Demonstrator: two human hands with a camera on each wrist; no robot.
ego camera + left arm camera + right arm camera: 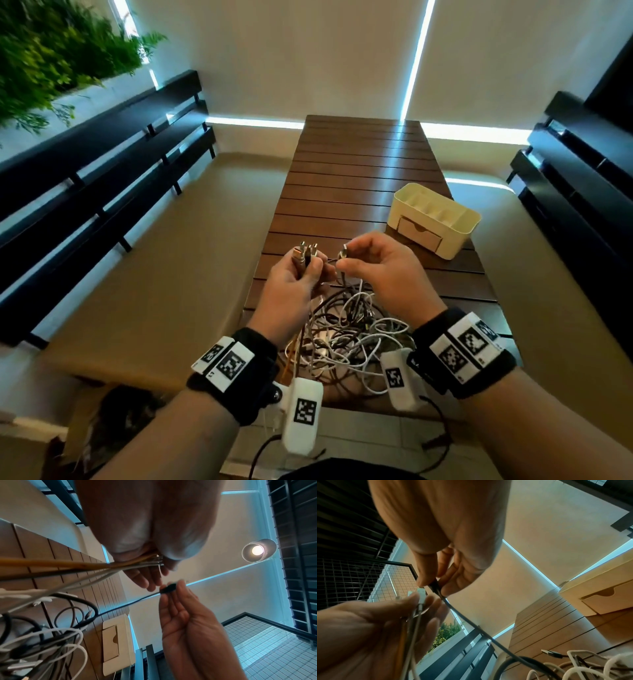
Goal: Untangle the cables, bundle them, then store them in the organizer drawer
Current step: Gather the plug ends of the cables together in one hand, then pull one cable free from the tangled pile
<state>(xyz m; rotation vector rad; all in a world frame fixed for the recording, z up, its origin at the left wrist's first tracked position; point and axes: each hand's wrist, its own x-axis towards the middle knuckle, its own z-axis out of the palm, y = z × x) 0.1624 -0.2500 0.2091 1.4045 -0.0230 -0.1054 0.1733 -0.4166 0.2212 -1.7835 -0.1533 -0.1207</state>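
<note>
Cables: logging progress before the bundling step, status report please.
Left hand grips several cable ends. Right hand pinches black plug. Tangle remains on table. Organizer drawer shut.

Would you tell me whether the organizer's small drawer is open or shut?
Shut: the drawer front sits flush with the organizer wall, no gap showing.

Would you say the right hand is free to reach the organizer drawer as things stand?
Probably not yet: the right hand pinches a black cable's plug, though nothing stands between it and the shut drawer.

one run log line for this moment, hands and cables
left hand: grips gathered plug ends | right hand: pinches black plug | cable pile: tangled | drawer: closed
</note>
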